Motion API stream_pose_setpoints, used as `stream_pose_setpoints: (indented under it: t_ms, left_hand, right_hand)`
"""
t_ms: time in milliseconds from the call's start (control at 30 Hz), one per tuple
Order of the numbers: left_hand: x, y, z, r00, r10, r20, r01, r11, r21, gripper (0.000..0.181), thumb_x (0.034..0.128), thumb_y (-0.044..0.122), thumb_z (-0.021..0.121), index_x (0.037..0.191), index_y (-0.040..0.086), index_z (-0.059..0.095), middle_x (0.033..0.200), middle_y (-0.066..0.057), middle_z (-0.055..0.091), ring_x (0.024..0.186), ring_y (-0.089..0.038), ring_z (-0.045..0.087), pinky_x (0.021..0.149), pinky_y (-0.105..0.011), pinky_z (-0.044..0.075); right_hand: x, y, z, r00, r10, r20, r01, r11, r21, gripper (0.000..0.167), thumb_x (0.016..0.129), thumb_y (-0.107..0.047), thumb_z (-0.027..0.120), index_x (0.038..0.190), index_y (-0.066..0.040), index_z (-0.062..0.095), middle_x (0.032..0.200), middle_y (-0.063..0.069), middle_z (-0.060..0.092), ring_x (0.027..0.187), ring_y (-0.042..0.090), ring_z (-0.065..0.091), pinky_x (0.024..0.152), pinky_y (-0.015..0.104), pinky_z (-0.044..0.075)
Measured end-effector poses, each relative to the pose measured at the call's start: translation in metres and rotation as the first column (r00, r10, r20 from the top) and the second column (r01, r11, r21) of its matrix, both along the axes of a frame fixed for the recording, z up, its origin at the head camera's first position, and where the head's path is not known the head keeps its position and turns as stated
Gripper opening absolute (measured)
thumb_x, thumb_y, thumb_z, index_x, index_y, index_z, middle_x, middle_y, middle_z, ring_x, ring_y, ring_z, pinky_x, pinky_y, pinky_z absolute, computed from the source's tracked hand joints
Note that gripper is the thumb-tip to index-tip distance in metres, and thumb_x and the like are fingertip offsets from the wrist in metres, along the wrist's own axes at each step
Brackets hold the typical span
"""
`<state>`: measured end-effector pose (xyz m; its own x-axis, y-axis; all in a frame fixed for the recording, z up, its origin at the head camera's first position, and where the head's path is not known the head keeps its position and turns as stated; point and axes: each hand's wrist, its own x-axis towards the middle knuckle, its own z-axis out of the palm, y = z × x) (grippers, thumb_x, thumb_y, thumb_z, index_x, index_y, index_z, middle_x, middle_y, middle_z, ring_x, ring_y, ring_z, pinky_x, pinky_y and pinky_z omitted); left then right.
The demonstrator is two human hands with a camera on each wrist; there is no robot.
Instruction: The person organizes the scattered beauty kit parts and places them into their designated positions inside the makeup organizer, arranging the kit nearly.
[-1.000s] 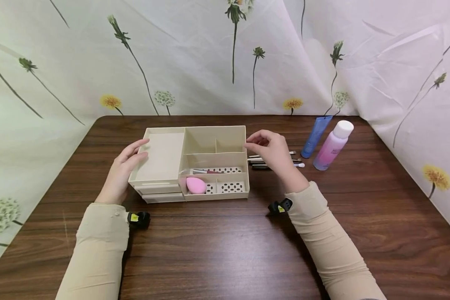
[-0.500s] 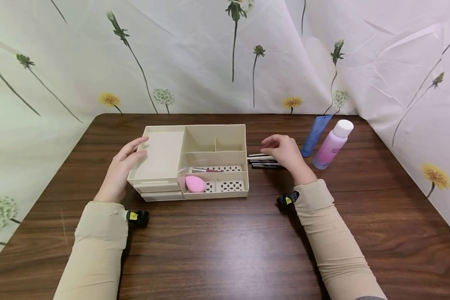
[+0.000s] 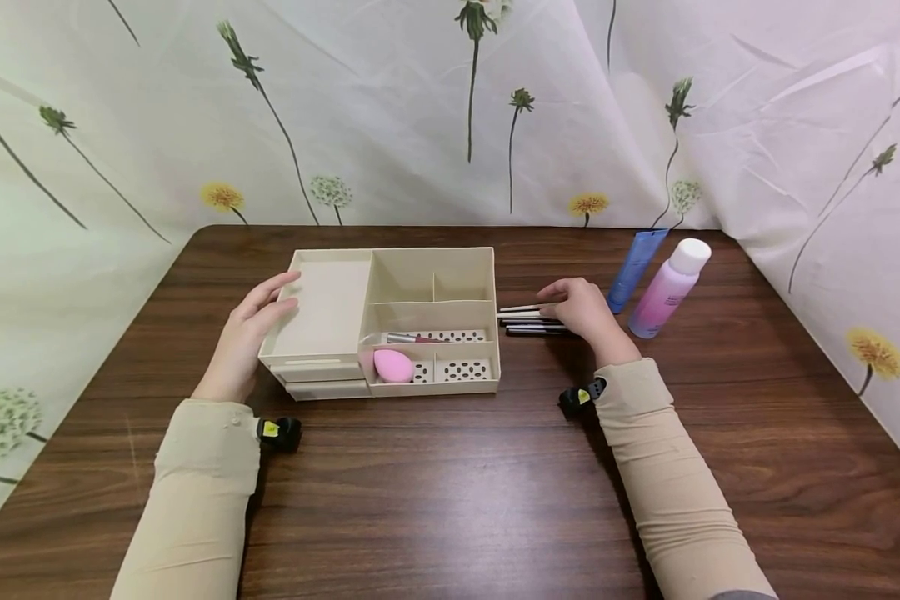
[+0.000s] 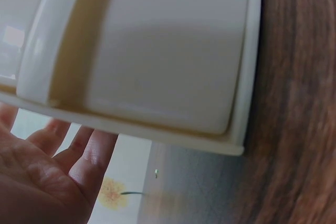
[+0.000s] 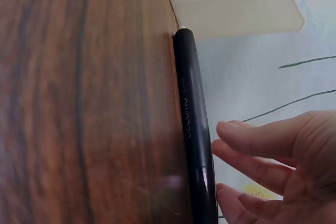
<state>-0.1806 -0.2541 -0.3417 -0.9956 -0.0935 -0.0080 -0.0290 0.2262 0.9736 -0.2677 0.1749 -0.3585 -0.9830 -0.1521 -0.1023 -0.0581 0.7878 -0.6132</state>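
Head view: where do the slender black and white cosmetic brushes (image 3: 528,323) lie from the fingers of the right hand (image 3: 587,310)?

Below and leftward, just beside the right wall of the cream plastic organizer (image 3: 330,304). Their long axes run crosswise, outward from that wall, with the outer ends hidden by the right hand, which is the nearer one.

And the state of its fingers?

Loosely bent, nothing visible between thumb and forefinger. The right wrist view sets them close to a glossy black handle (image 5: 193,103); whether any fingertip touches a brush cannot be told.

What of the left hand (image 3: 240,337)?

At the organizer's left rim, fingers relaxed and extended, apparently touching it without a grasp.

The surface and the room?

Dark brown wood-grain table (image 3: 435,500). Farther right of the organizer stand a flat blue tube (image 3: 637,271) and a pink-lilac, white-capped bottle (image 3: 667,292); behind it hangs white cloth printed with dandelions (image 3: 390,108).
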Motion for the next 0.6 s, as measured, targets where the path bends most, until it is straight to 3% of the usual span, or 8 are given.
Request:
stream_pose_setpoints:
  t_ms: [267, 600]
  left_hand:
    - [-0.0007, 0.0008, 0.0001, 1.000, 0.001, 0.004, -0.001, 1.000, 0.014, 0.046, 0.0989, 0.038, 0.057, 0.144, 0.032, 0.051, 0.164, -0.002, 0.025, 0.152, -0.018, 0.015, 0.123, -0.047, 0.007]
    - [0.0001, 0.0012, 0.0006, 1.000, 0.007, 0.015, -0.007, 1.000, 0.014, 0.046, 0.0993, 0.037, 0.057, 0.145, 0.032, 0.051, 0.165, -0.003, 0.024, 0.151, -0.016, 0.017, 0.123, -0.046, 0.009]
  right_hand:
    - [-0.0021, 0.0033, -0.0033, 1.000, 0.020, 0.021, -0.020, 0.999, 0.032, 0.028, 0.093, -0.012, 0.067, 0.120, -0.004, 0.069, 0.127, 0.018, 0.066, 0.126, 0.036, 0.053, 0.105, 0.048, 0.042]
    - [-0.0023, 0.0026, -0.0063, 0.999, 0.048, 0.027, -0.049, 0.998, 0.037, 0.027, 0.093, -0.010, 0.066, 0.119, -0.002, 0.069, 0.121, 0.020, 0.067, 0.119, 0.036, 0.057, 0.102, 0.048, 0.044]
